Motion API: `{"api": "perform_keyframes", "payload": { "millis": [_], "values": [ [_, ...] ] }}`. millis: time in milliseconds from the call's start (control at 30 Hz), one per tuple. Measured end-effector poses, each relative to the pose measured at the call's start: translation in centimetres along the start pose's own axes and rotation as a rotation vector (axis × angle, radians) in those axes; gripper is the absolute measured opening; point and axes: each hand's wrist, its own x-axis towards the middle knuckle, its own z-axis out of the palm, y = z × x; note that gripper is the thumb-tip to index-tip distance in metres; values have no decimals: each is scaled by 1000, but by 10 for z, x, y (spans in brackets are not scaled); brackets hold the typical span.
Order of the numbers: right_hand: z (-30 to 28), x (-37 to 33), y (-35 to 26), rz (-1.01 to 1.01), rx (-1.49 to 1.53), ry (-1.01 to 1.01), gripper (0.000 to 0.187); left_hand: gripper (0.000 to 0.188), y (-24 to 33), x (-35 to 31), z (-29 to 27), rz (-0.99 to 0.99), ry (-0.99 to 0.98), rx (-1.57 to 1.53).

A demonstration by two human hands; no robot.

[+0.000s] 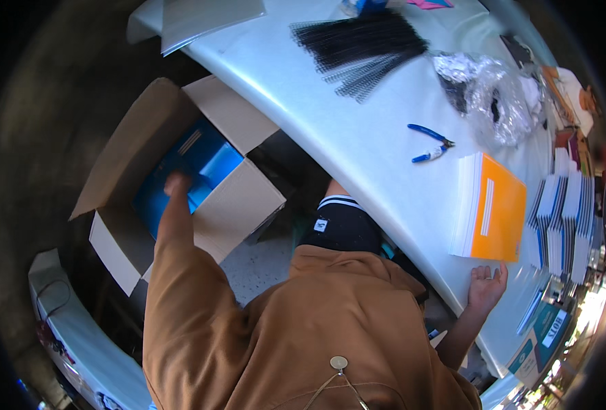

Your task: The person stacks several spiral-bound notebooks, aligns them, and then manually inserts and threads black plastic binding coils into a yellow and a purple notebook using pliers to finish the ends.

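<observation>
My left hand [177, 183] reaches into an open cardboard box [241, 208] at the left. Inside lie blue notebooks [207, 154], and the hand is at their surface. Its fingers are turned away and blurred, so their grip cannot be made out. At the right, my right hand [487, 287] rests on the table edge, palm up, fingers loosely curled and apart, holding nothing. Just beyond its fingertips is a stack of orange-covered notebooks [501, 212], its white page edges facing left.
On the pale-covered table [385, 164] lie blue-handled cutters [431, 143], black plastic binding combs [364, 48] and crumpled clear plastic [498, 99]. Stacked notebooks [562, 215] line the right side, above a green-and-white box [539, 342]. Clear sheets [207, 20] overhang the far-left corner.
</observation>
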Motion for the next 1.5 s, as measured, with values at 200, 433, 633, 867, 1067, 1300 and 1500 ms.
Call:
{"api": "perform_keyframes", "payload": {
  "millis": [200, 433, 633, 867, 1067, 1300, 1500],
  "values": [
    [34, -32, 8, -687, -322, -55, 68, 71, -33, 38, 26, 329, 125, -151],
    [50, -41, -2, -935, -612, -221, 60, 57, 5, 5, 19, 291, 45, 108],
    [48, -25, -5, -1077, -1654, -279, 51, 48, 11, 18, 27, 256, 95, 182],
    [69, -31, -16, -1096, -1757, -249, 46, 43, -17, 50, 41, 391, 96, 283],
    [78, -6, -21, -1211, -1370, -413, 37, 42, -33, 65, 42, 156, 47, 210],
    [101, -26, -13, -1291, -1265, -518, 27, 46, -2, 13, 20, 215, 63, 235],
    [187, -20, 63, -1733, -1461, -908, 30, 42, -9, 25, 17, 438, 141, 377]
  ]
}}
